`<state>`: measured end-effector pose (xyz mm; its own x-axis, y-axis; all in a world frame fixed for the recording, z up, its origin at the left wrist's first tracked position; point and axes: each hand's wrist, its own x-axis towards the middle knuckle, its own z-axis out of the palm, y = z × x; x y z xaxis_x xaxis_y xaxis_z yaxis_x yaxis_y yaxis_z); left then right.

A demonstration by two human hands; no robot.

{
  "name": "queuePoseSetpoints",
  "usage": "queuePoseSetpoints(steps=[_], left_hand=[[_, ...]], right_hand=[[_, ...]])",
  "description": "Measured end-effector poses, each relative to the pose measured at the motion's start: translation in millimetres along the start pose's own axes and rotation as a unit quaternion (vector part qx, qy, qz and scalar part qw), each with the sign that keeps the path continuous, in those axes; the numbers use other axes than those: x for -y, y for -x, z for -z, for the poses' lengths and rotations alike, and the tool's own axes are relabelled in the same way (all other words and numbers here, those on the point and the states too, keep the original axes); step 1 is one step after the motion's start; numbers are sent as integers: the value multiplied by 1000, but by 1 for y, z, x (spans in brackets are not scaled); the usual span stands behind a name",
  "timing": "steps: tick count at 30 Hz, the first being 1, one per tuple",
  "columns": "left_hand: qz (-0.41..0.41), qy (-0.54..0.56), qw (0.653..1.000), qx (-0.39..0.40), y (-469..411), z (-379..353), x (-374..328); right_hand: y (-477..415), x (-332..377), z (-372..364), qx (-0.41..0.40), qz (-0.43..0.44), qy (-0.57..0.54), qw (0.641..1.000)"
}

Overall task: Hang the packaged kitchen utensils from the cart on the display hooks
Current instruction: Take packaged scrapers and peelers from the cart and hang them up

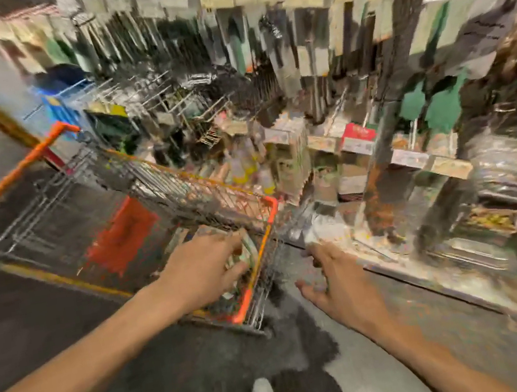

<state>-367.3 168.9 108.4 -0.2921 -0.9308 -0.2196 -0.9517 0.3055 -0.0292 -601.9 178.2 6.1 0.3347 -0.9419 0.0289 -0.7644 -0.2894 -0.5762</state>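
Packaged utensils [248, 251] lie in the near right corner of the orange-rimmed cart [272, 208], right under the fingertips of the left hand [201, 269]. The picture is too smeared to tell whether those fingers grip a pack or only touch it. The right hand [335, 280] hangs outside the cart over the floor, fingers spread and holding nothing.

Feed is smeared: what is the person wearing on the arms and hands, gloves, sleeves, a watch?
Nothing visible. The left hand and right hand have no gloves; the left forearm and right forearm are uncovered to the frame edge, so no sleeve shows. No watch, band or ring can be made out, though blur could hide a thin one.
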Motion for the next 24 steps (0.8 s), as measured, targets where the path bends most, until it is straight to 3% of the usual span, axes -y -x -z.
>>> queuePoseSetpoints(steps=[4, 8, 12, 17, 24], left_hand=[[82, 75, 993, 48, 14, -52, 75], [128, 213, 967, 58, 12, -105, 151], [143, 249, 951, 113, -7, -160, 210], [165, 278, 927, 189, -42, -225, 269], [185, 297, 892, 286, -114, -311, 320]], right_hand=[[-25, 45, -72, 102, -33, -25, 994], [-65, 91, -140, 124, -54, -38, 990], [-107, 117, -194, 151, -105, -34, 982], [-151, 121, -243, 184, -193, -28, 963], [-218, 70, -314, 264, -308, -18, 914]])
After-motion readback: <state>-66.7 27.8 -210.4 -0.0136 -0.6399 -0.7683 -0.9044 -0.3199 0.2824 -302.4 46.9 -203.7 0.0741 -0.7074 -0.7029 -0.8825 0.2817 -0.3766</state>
